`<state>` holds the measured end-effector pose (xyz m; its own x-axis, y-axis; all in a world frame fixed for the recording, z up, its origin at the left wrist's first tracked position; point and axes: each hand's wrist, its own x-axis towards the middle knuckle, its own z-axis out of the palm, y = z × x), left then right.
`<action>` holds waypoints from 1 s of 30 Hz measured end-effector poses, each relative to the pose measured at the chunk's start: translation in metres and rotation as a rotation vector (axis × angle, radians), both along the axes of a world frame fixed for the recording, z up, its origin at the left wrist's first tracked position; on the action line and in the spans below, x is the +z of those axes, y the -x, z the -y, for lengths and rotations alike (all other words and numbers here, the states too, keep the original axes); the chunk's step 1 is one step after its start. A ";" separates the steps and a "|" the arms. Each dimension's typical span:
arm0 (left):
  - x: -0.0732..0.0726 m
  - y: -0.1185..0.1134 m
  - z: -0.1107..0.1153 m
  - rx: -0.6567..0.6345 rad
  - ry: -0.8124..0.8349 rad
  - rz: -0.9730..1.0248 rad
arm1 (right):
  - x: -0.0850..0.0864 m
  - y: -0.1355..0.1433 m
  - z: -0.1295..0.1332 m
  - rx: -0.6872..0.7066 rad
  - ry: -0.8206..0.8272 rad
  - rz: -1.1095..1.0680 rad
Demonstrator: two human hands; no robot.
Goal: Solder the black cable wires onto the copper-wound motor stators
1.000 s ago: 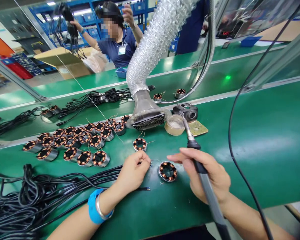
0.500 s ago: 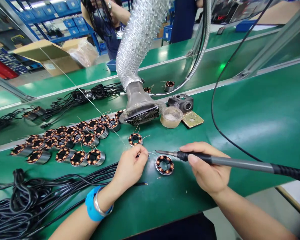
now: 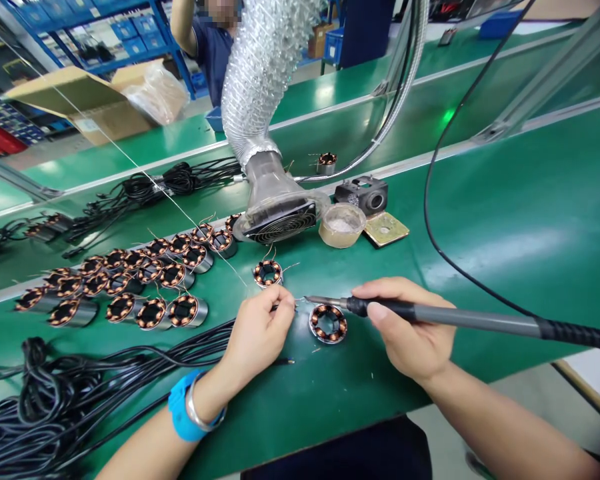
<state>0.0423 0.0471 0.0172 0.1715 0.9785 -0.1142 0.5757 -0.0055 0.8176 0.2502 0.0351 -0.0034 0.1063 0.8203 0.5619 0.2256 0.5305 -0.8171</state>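
Observation:
My right hand [image 3: 415,333] grips a soldering iron [image 3: 475,320] like a pen, its tip pointing left. The tip is at or very near a thin wire [image 3: 301,299] that sticks out of my left hand [image 3: 263,323]. My left fingers are pinched together; a bit of something dark shows between them, and most of what they hold is hidden. Just below the iron's tip, a motor stator [image 3: 329,325] with copper windings lies face up on the green bench. Another stator [image 3: 268,273] with loose wire ends stands behind my left hand.
Several stators [image 3: 153,313] stand in rows at left. Black cables [image 3: 105,393] spread across the front left. A fume extractor nozzle [image 3: 280,217] hangs above the bench, beside a round tub [image 3: 342,225], a soldering stand [image 3: 362,200] and a sponge pad [image 3: 386,229]. A person [image 3: 210,53] is across the bench.
The iron and my right hand have shifted slightly left, bringing the tip closer to my left fingertips. The view has moved a little. The person across the bench has changed posture.

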 end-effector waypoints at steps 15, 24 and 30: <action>0.001 0.000 0.003 -0.004 -0.024 -0.021 | 0.000 0.001 0.001 -0.009 -0.002 0.004; 0.003 -0.002 0.003 -0.006 -0.026 -0.044 | 0.005 0.003 0.001 0.010 -0.015 0.025; 0.001 -0.002 0.004 -0.010 -0.020 -0.042 | 0.008 0.005 0.001 0.018 -0.044 0.053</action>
